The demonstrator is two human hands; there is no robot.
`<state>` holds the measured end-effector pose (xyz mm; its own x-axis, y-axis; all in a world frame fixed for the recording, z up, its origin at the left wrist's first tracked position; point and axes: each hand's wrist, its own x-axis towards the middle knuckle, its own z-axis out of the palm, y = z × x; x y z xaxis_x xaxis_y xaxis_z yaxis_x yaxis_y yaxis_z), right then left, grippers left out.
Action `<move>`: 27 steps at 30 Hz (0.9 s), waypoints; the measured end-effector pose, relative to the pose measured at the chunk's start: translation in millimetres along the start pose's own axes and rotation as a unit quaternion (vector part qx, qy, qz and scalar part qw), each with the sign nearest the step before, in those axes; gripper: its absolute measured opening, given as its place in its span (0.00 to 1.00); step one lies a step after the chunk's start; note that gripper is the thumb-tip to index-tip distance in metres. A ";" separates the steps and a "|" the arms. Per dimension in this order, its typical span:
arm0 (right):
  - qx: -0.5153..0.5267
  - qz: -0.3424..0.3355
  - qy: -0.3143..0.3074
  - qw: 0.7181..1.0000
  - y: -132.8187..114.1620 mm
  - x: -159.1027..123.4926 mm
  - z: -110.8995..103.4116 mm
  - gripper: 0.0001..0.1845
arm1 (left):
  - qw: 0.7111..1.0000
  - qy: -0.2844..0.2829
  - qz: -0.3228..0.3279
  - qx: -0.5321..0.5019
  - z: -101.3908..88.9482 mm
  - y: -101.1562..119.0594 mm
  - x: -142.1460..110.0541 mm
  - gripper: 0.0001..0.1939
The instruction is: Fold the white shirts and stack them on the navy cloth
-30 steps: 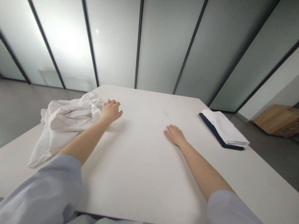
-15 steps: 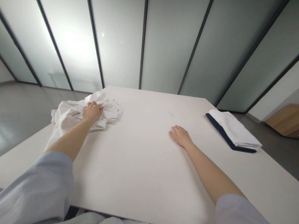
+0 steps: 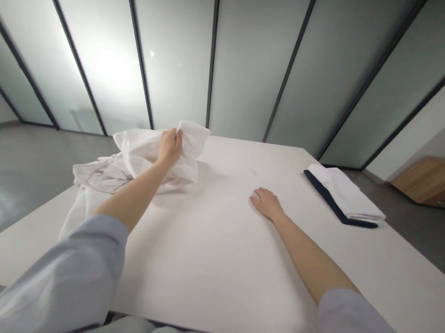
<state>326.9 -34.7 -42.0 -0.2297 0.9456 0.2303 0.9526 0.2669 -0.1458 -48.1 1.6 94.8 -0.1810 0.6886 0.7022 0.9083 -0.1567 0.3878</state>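
Gripping hand, head view: left hand [image 3: 170, 148], at eleven o'clock from the person, fingers curled round a bunch of crumpled cloth [image 3: 138, 150].
Flat hand: right hand [image 3: 266, 204], at one o'clock, palm down on the table [image 3: 216, 275], fingers slightly spread, holding nothing.
Crumpled cloth: white, around eleven o'clock; the part in the left hand is raised above the table, the rest lies in loose folds, partly hidden behind the left forearm.
Folded pile: between one and two o'clock, well apart from the right hand; a white folded cloth [image 3: 345, 193] on a dark blue cloth [image 3: 356, 223].
Background: wooden cabinet [image 3: 429, 180] at two o'clock, frosted panels [image 3: 249, 55] at twelve.
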 end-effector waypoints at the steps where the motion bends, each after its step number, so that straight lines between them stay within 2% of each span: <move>1: 0.009 -0.002 0.006 1.000 1.9 0.6 1.3 0.22 | 0.998 -0.049 0.022 -0.018 12.6 19.2 -6.7 0.18; 3: 0.029 0.001 0.026 0.999 6.2 2.2 4.5 0.22 | 0.982 -0.159 0.088 -0.045 37.2 52.4 -29.6 0.17; 4: 0.039 0.008 0.041 0.998 8.3 3.2 6.2 0.21 | 0.973 -0.193 0.125 -0.037 48.0 65.0 -44.5 0.20; 6: 0.057 0.028 0.073 0.995 11.8 5.2 9.2 0.21 | 0.964 -0.209 0.162 0.017 64.8 80.9 -76.2 0.28; 8: 0.072 0.048 0.102 0.991 13.3 6.8 11.2 0.20 | 0.962 -0.214 0.155 0.068 74.9 85.8 -103.9 0.29; 11: 0.095 0.061 0.138 0.984 10.7 7.4 11.2 0.20 | 0.944 -0.287 0.115 0.111 80.4 81.1 -127.8 0.27; 14: 0.122 0.052 0.173 0.976 3.5 6.7 7.5 0.21 | 0.921 -0.352 0.124 0.111 79.1 74.9 -133.2 0.26; 18: 0.149 0.030 0.216 0.964 -3.7 6.5 -0.7 0.22 | 0.903 -0.384 0.176 0.082 73.5 75.9 -132.9 0.26; 22: 0.182 0.059 0.272 0.943 1.0 4.0 -9.4 0.25 | 0.875 -0.420 0.239 -0.013 69.3 87.8 -137.7 0.26; 25: 0.232 0.101 0.299 0.920 9.3 -1.2 -16.2 0.29 | 0.829 -0.480 0.251 -0.138 67.5 99.3 -141.7 0.20; 27: 0.271 0.118 0.310 0.904 13.9 -4.5 -20.5 0.30 | 0.787 -0.529 0.218 -0.231 65.4 105.3 -142.9 0.20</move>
<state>345.2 -39.1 -25.3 0.2818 0.7474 0.6016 0.6848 0.2825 -0.6718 98.1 -67.0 -3.7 0.7472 0.6638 0.0337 0.5188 -0.6141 0.5948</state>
